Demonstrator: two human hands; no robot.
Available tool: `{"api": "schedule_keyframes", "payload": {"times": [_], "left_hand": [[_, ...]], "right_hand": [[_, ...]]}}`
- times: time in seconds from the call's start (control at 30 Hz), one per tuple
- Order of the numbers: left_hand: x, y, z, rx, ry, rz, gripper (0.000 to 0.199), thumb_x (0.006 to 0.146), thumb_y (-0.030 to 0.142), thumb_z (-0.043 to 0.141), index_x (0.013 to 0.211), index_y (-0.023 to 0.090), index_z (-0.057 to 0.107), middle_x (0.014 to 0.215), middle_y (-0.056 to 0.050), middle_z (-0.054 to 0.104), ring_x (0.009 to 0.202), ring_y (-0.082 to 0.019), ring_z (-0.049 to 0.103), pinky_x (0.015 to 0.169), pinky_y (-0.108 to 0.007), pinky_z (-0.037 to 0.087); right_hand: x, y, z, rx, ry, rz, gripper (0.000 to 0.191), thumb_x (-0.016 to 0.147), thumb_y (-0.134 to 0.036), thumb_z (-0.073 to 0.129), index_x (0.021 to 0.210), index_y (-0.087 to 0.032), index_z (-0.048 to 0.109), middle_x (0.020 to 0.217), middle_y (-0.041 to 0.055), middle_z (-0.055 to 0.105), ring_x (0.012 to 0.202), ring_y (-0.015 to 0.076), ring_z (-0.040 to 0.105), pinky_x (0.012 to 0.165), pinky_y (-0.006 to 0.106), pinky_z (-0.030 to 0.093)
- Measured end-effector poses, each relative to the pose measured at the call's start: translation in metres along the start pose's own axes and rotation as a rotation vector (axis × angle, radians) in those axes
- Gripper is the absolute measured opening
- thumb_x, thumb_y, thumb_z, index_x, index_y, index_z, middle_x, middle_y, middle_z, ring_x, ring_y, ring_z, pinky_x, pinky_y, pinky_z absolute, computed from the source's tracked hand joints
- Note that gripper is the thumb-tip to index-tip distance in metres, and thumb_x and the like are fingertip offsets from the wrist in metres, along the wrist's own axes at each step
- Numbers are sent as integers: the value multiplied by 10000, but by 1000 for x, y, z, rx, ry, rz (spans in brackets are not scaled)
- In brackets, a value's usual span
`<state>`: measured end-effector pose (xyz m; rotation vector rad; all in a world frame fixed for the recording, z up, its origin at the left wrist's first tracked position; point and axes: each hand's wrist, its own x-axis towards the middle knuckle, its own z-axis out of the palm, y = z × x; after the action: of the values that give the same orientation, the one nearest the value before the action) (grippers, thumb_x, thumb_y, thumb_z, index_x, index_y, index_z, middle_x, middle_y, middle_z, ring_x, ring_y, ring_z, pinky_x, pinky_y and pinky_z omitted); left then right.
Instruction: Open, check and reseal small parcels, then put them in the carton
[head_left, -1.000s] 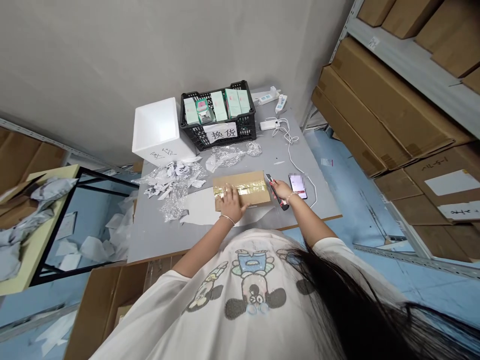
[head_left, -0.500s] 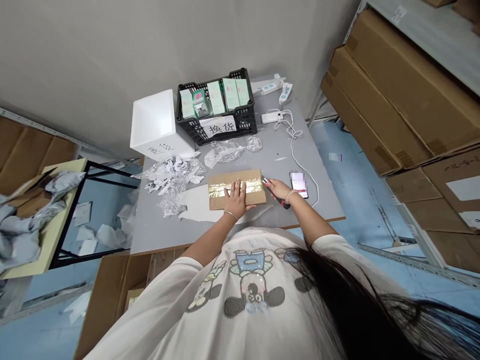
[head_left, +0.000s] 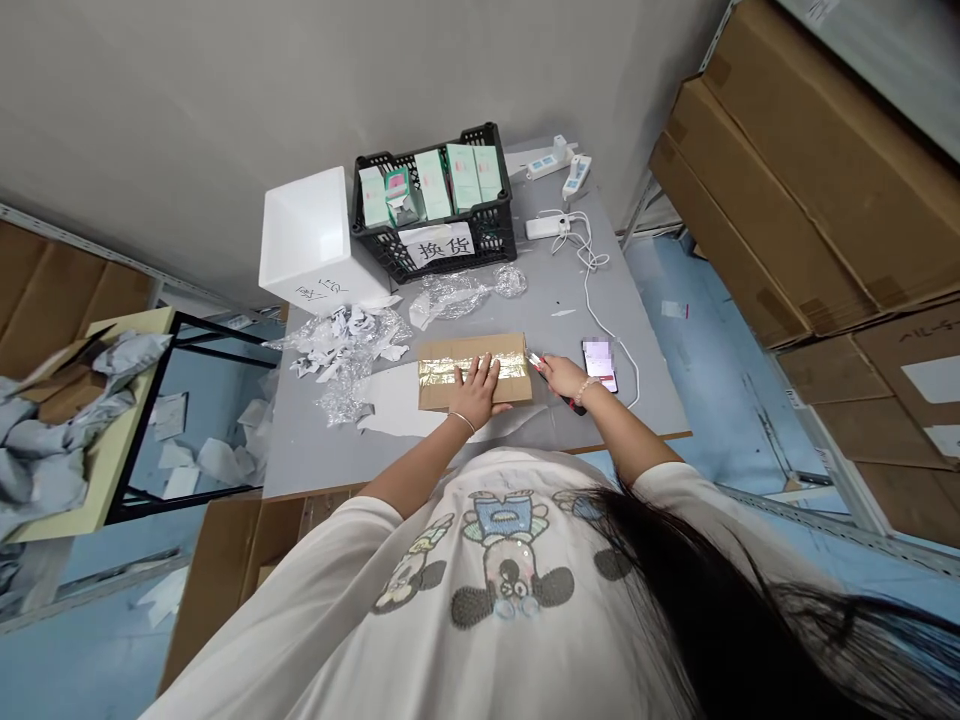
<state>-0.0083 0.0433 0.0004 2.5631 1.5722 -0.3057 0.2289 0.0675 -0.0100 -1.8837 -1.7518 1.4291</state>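
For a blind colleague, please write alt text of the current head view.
A person's left hand rests on a taped cardboard box; the right hand holds a cutter near the box's right end. Behind stand a white bin and a black crate; a phone lies to the right.

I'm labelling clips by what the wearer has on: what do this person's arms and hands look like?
The left hand and right hand wear no gloves. A thin, pale bangle circles the left wrist; a light pinkish bracelet, perhaps beaded, circles the right. The left sleeve and right sleeve are white and loose, leaving the forearms bare.
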Motion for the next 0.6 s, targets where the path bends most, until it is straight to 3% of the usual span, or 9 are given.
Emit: {"api": "schedule_keyframes", "payload": {"times": [0.13,0.33,0.5,0.6], "left_hand": [[6,-2,5,-28,28,29,848,896,653,397,1561,192,142,1616,-144,114,1492,-330,63,1169,-581,40],[12,-3,13,-61,55,-24,897,881,669,413,1558,143,150,1605,-162,153,1486,-347,96,1173,-567,73],[8,-4,14,-91,105,26,886,888,662,392,1553,120,168,1602,-173,157,1487,-354,80,1165,-591,19],[1,-5,14,-124,131,43,866,896,648,394,1548,118,183,1596,-184,170,1486,-355,82,1150,-616,-17]], "right_hand": [[-2,2,8,97,8,4,308,1001,-404,337,1003,-187,555,613,-10,588,418,122,500,488,231,381],[-29,18,11,90,-154,-62,262,983,-415,396,925,-201,536,553,-38,524,409,121,480,465,224,361],[-40,18,5,-49,-112,-75,234,971,-378,417,868,-203,534,575,-25,532,405,121,480,464,231,343],[-43,27,-4,-7,-49,-42,254,980,-387,387,893,-203,539,601,-18,557,428,120,498,482,229,353]]}}
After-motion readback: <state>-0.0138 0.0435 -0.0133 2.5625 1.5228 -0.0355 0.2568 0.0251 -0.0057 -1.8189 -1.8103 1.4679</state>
